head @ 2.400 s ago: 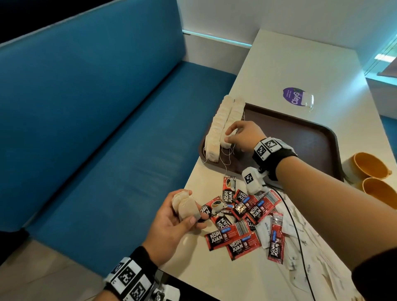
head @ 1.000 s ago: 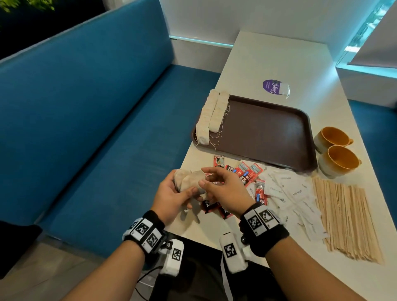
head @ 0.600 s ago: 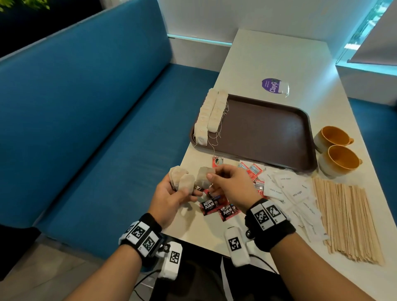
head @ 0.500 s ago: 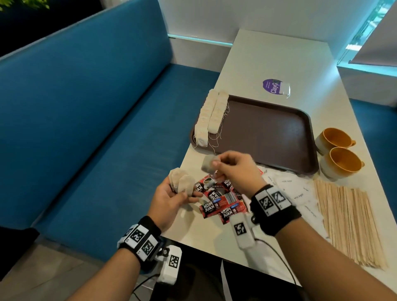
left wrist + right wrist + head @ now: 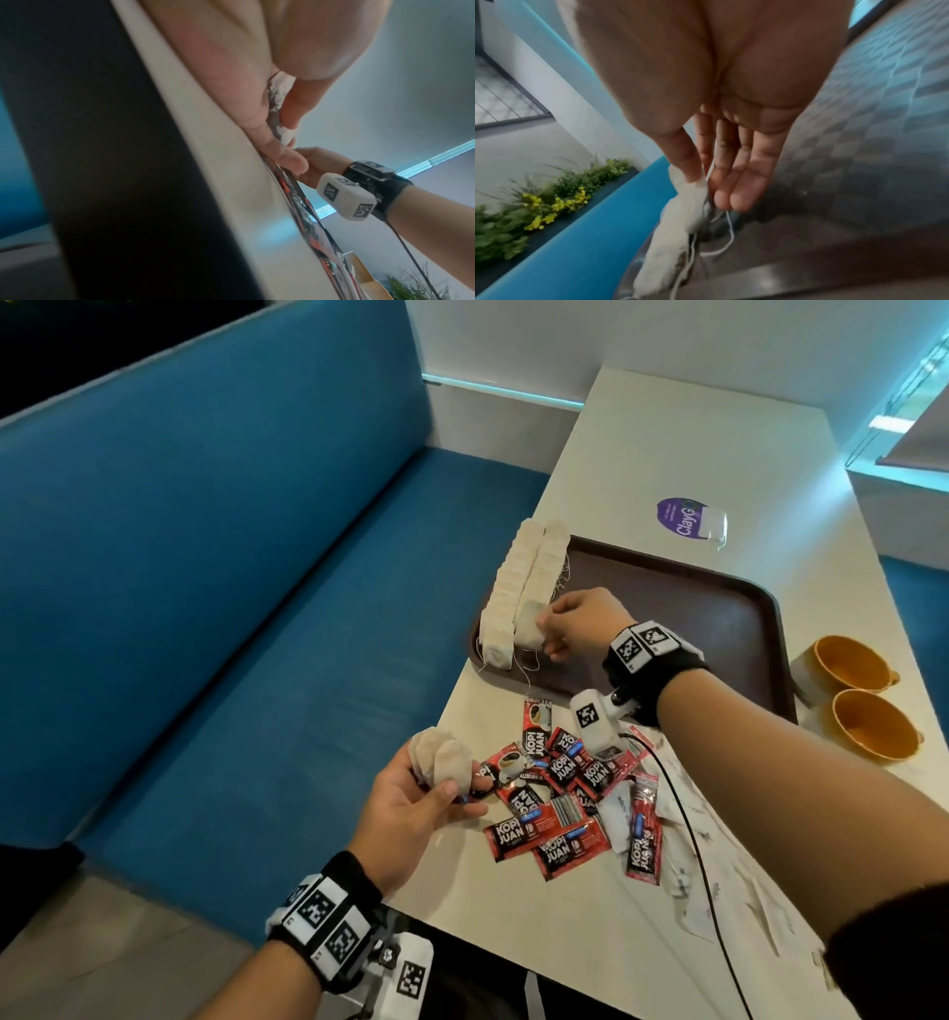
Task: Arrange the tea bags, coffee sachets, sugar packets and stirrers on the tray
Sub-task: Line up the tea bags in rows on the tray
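A brown tray (image 5: 683, 613) lies on the white table, with two rows of tea bags (image 5: 518, 577) along its left edge. My right hand (image 5: 547, 629) pinches one tea bag (image 5: 530, 625) at the near end of the right-hand row; in the right wrist view the thumb (image 5: 687, 166) presses on this tea bag (image 5: 693, 209) and strings trail below. My left hand (image 5: 452, 788) grips a few tea bags (image 5: 444, 760) off the table's left edge. Red coffee sachets (image 5: 565, 793) lie heaped before the tray. White sugar packets (image 5: 719, 896) are partly hidden under my right forearm. No stirrers are in view.
Two orange cups (image 5: 852, 690) stand to the right of the tray. A purple sticker (image 5: 683, 518) sits on the table beyond it. A blue bench (image 5: 231, 608) runs along the left side. A black cable (image 5: 688, 839) from my right wrist crosses the packets.
My right hand took one tea bag from the bunch in my left hand and carried it forward to the near end of the rows on the tray. The left hand stayed put.
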The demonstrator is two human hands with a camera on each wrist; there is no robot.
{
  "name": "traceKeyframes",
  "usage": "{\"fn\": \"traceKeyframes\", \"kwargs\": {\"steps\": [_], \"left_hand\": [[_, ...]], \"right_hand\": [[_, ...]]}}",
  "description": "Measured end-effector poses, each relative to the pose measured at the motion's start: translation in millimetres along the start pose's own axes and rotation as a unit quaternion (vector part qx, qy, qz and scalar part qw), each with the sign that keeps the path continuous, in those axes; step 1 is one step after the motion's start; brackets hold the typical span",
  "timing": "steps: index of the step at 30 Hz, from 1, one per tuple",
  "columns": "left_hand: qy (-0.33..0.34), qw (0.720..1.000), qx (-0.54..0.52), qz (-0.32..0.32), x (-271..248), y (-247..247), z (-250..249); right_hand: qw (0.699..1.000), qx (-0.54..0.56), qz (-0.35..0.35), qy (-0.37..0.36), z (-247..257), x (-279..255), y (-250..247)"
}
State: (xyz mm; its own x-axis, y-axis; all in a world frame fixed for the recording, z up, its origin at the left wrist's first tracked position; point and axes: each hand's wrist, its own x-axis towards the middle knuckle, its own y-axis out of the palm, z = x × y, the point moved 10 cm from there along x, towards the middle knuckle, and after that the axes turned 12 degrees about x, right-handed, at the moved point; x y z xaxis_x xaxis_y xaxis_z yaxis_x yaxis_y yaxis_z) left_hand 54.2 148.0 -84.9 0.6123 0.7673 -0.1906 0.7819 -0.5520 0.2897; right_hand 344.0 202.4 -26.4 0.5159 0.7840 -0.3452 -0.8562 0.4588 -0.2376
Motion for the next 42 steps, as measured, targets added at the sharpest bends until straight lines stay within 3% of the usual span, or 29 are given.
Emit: {"fn": "traceKeyframes", "kwargs": {"steps": [9,14,20,27,32,38,42], "left_hand": [[0.003,1.0,-0.014,0.016,2,1,1],[0.007,1.0,-0.014,0.016,2,0,1],[0.012,1.0,-0.017,0.012,2,-1,2],[0.007,1.0,-0.012,0.018,1,1,1],[0.007,1.0,-0.009,0.021,1,2,0],[0.007,1.0,-0.001,0.016,0,2,-1],[0.006,1.0,-0.002,0.016,1,1,0]], "right_hand": [[0.999,-0.03,-0.009,0.025,-8,23,5],[0.995,-0.069,-0.067,-0.037,8,22,-10],[0.982,-0.186,0.034,-0.027,0,20,15],[0.976,-0.214,0.036,-0.011,-1,25,16],[0.977,-0.206,0.015,-0.051,9,19,15],[0.952,-0.3,0.055,-0.028,-1,7,42],[0.951,-0.302,0.05,-0.033,3,7,44]]}}
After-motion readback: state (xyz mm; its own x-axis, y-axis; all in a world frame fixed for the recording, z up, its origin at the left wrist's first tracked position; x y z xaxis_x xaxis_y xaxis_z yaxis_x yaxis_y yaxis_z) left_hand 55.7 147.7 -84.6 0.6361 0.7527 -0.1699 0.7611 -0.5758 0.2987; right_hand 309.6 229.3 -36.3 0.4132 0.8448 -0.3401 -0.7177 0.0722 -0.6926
